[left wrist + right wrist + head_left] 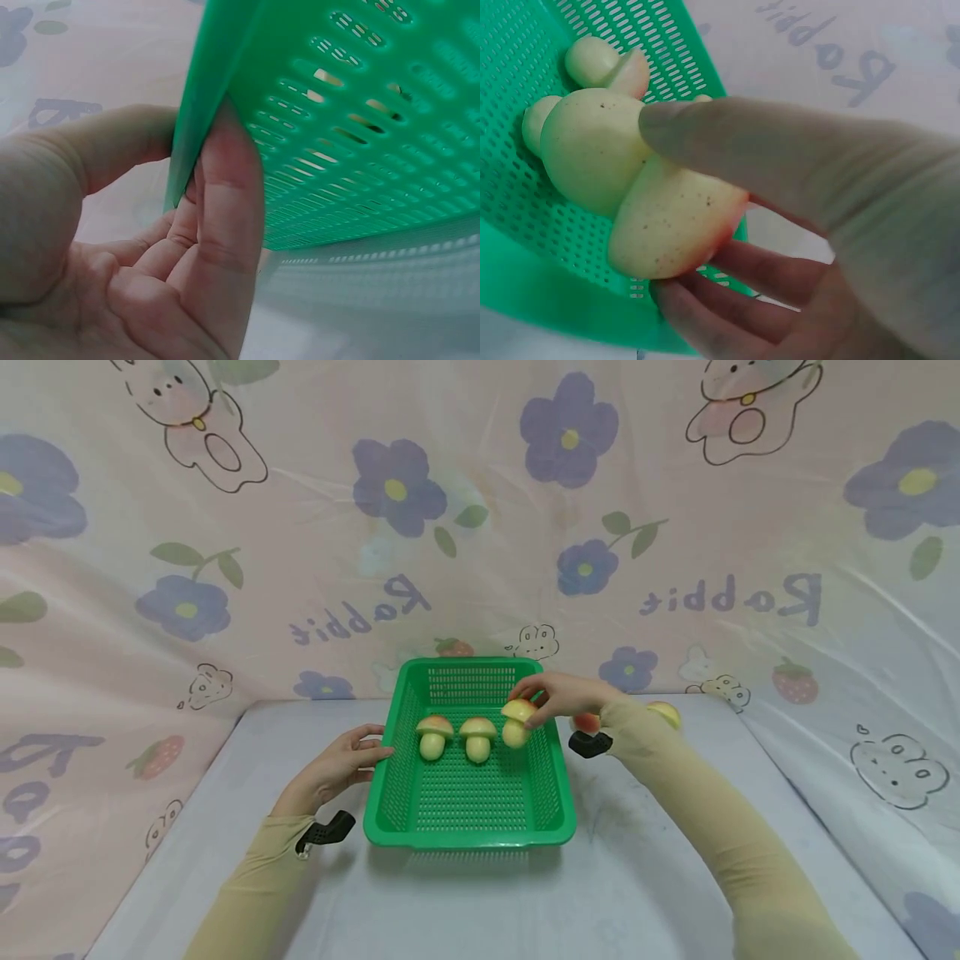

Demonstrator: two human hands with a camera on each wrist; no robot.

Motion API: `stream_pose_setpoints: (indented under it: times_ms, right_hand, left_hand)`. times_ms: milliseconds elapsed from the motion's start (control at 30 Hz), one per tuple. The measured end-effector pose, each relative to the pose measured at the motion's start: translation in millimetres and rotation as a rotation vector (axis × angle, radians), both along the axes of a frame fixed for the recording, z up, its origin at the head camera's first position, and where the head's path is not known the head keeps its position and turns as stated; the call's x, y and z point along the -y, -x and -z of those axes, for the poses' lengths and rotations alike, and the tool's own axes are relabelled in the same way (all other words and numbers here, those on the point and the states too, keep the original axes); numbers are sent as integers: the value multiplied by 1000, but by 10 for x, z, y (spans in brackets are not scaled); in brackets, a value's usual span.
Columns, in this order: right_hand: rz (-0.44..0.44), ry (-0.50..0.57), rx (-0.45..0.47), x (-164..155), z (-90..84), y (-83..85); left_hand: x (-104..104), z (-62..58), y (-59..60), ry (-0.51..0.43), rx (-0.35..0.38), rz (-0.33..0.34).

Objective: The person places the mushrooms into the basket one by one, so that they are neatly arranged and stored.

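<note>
- Left hand (341, 768): thumb and finger pinch the basket's near-left side at the rim, finger bent beneath the lip.
- Green basket (470, 840): immediately right of that pinch. Walls are perforated and likely light, thin plastic with slight flex; the rolled rim is the proper hold.
- Left mushroom piece (433, 737): inside the basket, just beyond the left fingertips, cap away from the person.
- Middle mushroom piece (477, 739): between the two grips, same orientation, just apart from its neighbour.
- Held mushroom piece (515, 737): within the right grip, inside the basket near its right wall (from where I stand, I cannot tell whether it touches the floor). Judged light, firm and smooth, so prone to slip on the rounded cap; the neck between cap and stem offers the surest hold.
- Right hand (562, 693): closed around that piece, thumb at the neck, fingers behind the cap. The right rim passes below the wrist; lift clear of this edge. Open room lies on the mesh floor, on the person's side of the grip.
- Reddish piece (586, 723) and yellow piece (663, 714): right of the grip, outside the basket, partly hidden by the sleeve.
</note>
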State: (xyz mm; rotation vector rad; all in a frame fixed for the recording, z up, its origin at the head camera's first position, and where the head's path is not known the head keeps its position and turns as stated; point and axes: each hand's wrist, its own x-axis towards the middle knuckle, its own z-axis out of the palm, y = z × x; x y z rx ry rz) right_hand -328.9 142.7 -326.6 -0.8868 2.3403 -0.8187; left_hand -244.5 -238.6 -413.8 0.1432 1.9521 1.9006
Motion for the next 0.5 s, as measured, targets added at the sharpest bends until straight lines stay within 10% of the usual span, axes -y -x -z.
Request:
stream_pose_setpoints:
  times_ms: [500]
  right_hand:
    - [-32,-147,-35,229,77,68]
  left_hand:
    - [6,16,2,5,-5,0]
